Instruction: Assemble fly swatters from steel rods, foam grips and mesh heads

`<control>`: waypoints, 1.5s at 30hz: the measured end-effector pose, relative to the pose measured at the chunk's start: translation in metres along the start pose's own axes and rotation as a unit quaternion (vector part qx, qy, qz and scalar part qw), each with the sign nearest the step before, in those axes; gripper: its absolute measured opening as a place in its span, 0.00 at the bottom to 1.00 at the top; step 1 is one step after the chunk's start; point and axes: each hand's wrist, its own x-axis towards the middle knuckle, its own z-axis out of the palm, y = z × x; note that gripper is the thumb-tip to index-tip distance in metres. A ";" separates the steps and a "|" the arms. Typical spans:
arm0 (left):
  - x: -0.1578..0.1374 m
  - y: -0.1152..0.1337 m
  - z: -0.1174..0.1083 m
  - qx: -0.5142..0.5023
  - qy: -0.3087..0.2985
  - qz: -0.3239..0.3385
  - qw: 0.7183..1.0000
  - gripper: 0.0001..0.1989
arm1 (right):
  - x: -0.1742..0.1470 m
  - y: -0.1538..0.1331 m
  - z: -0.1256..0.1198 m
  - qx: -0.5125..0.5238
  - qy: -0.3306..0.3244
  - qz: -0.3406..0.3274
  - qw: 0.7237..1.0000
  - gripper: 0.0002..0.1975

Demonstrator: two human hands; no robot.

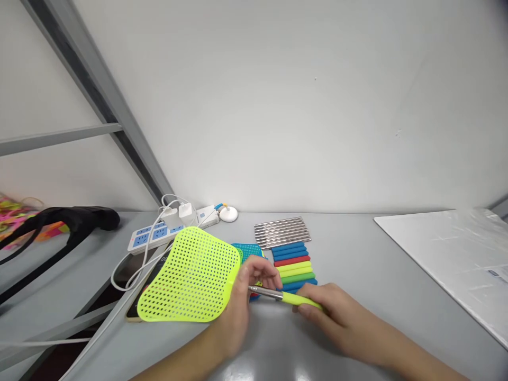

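Observation:
A yellow-green fly swatter (pixel 190 278) with a perforated head is held up over the table, its head to the left. My left hand (pixel 246 296) is closed around its neck, where the head meets the metal rod (pixel 266 292). The fingers of my right hand (pixel 337 317) grip the yellow-green handle (pixel 297 299) at the rod's other end. Just behind my hands lies a row of coloured handle tubes (pixel 292 263) in blue, red, yellow and green. Several metal rods (pixel 282 232) lie side by side beyond them. Partly hidden behind the swatter is a blue perforated swatter head (pixel 249 250).
A power strip (pixel 153 236) with white chargers and cables stands at the back left, near a round white device (pixel 228 214). Under the swatter head lies a phone (pixel 137 301). A black strap-like object (pixel 75 222) is far left. A white wrapped board (pixel 448 254) occupies the right.

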 end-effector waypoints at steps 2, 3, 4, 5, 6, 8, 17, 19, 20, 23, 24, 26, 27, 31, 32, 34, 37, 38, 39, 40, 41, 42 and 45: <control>-0.003 -0.006 -0.004 0.063 -0.034 -0.012 0.997 0.25 | -0.003 0.002 0.002 -0.113 0.033 -0.059 0.991 0.10; -0.005 -0.008 -0.006 0.103 -0.045 -0.004 0.994 0.23 | -0.003 0.002 0.003 -0.164 0.056 -0.087 0.981 0.09; -0.006 -0.009 -0.010 0.149 -0.053 0.011 0.987 0.21 | -0.003 0.004 0.004 -0.205 0.081 -0.110 0.969 0.08; -0.007 -0.010 -0.013 0.201 -0.056 0.032 0.978 0.18 | -0.003 0.006 0.004 -0.239 0.108 -0.126 0.957 0.07; -0.008 -0.009 -0.016 0.254 -0.054 0.053 0.964 0.16 | -0.002 0.008 0.002 -0.268 0.138 -0.134 0.944 0.07; -0.007 -0.004 -0.020 0.348 -0.059 0.089 0.931 0.15 | -0.001 0.015 -0.006 -0.330 0.198 -0.119 0.915 0.08; 0.004 0.007 -0.020 0.510 -0.162 0.177 0.826 0.06 | -0.032 0.050 -0.059 -0.564 0.223 0.214 0.765 0.13; 0.004 0.006 -0.020 0.535 -0.168 0.173 0.809 0.06 | -0.038 0.055 -0.063 -0.551 0.183 0.268 0.769 0.13; 0.005 0.005 -0.020 0.548 -0.171 0.169 0.801 0.07 | -0.039 0.057 -0.063 -0.542 0.167 0.287 0.772 0.13; 0.005 0.005 -0.020 0.584 -0.180 0.158 0.776 0.07 | -0.036 0.061 -0.059 -0.506 0.138 0.310 0.793 0.12; 0.006 0.005 -0.020 0.594 -0.184 0.156 0.767 0.07 | -0.033 0.063 -0.057 -0.493 0.132 0.308 0.803 0.12; 0.006 0.005 -0.020 0.611 -0.191 0.157 0.752 0.08 | -0.029 0.064 -0.053 -0.472 0.125 0.303 0.818 0.13; 0.006 0.005 -0.020 0.617 -0.194 0.161 0.745 0.08 | -0.027 0.065 -0.051 -0.468 0.124 0.299 0.822 0.14; 0.005 0.003 -0.020 0.641 -0.190 0.174 0.723 0.07 | -0.024 0.060 -0.049 -0.471 0.136 0.304 0.817 0.14; 0.004 0.003 -0.020 0.645 -0.189 0.177 0.719 0.06 | -0.024 0.058 -0.050 -0.473 0.142 0.306 0.814 0.14; 0.004 0.001 -0.020 0.653 -0.188 0.179 0.712 0.05 | -0.022 0.055 -0.051 -0.483 0.159 0.298 0.808 0.13; 0.004 -0.001 -0.019 0.656 -0.190 0.175 0.709 0.04 | -0.018 0.052 -0.050 -0.502 0.194 0.259 0.802 0.13; 0.003 -0.001 -0.018 0.656 -0.190 0.173 0.710 0.05 | -0.016 0.051 -0.049 -0.510 0.205 0.241 0.800 0.12; 0.003 -0.001 -0.017 0.657 -0.190 0.171 0.710 0.05 | -0.012 0.050 -0.048 -0.517 0.212 0.218 0.800 0.13; 0.002 -0.001 -0.016 0.657 -0.193 0.172 0.708 0.06 | -0.008 0.049 -0.047 -0.523 0.217 0.194 0.801 0.13; 0.000 -0.001 -0.015 0.657 -0.199 0.177 0.705 0.06 | -0.002 0.047 -0.045 -0.527 0.218 0.168 0.804 0.13; -0.001 -0.001 -0.014 0.658 -0.207 0.185 0.700 0.06 | 0.005 0.044 -0.044 -0.526 0.217 0.143 0.810 0.14; -0.008 -0.003 -0.010 0.661 -0.232 0.217 0.680 0.08 | 0.038 0.029 -0.044 -0.489 0.193 0.091 0.846 0.15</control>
